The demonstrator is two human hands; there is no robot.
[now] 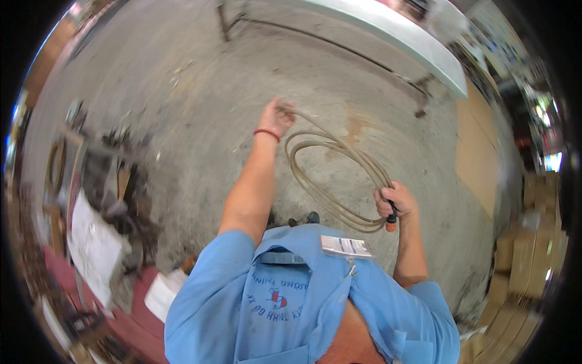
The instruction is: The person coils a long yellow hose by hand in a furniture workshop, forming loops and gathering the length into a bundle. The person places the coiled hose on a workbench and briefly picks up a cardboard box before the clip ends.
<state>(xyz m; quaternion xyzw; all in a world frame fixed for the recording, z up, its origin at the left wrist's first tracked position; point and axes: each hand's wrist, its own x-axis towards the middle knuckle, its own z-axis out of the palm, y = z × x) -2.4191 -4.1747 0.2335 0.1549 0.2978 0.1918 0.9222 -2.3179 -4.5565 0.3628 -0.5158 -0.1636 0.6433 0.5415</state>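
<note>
The right hand (397, 203) was clenched around the gathered loops of a beige hose (330, 176) and its orange-tipped nozzle (391, 225). The left hand (276, 118), with a red band (267, 133) at the wrist, gripped the hose's free run at eleven o'clock from the coil. The loops hung over the concrete floor (200, 91); a grey table (418, 42) stood at one o'clock.

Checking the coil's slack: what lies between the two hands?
In the head view, beige hose runs in loops from the left hand to the right hand, over bare concrete floor.
</note>
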